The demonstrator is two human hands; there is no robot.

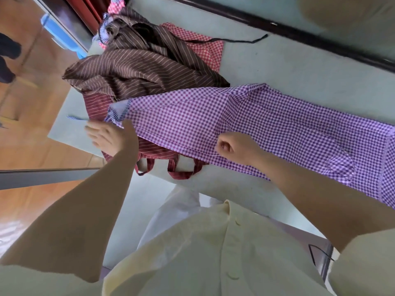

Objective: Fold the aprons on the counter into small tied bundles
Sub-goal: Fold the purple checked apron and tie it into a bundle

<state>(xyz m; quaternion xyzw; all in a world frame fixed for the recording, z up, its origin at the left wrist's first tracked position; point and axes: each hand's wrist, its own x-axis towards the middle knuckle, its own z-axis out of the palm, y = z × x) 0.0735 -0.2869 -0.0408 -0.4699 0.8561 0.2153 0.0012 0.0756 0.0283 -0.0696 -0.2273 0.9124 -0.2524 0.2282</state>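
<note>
At least four aprons (pixel 277 124), two hands (pixel 111 137)

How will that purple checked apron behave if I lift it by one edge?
Probably floppy: the purple checked apron creases softly and moulds over what lies beneath. Likely light, since thin folds form where the right hand pinches it. It may drag the dark red striped apron beneath.

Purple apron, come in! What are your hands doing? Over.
Left hand open by tie corner. Right hand pinching purple apron hem; apron stretched out, not bundled. Brown striped apron heaped at its left end.
</note>
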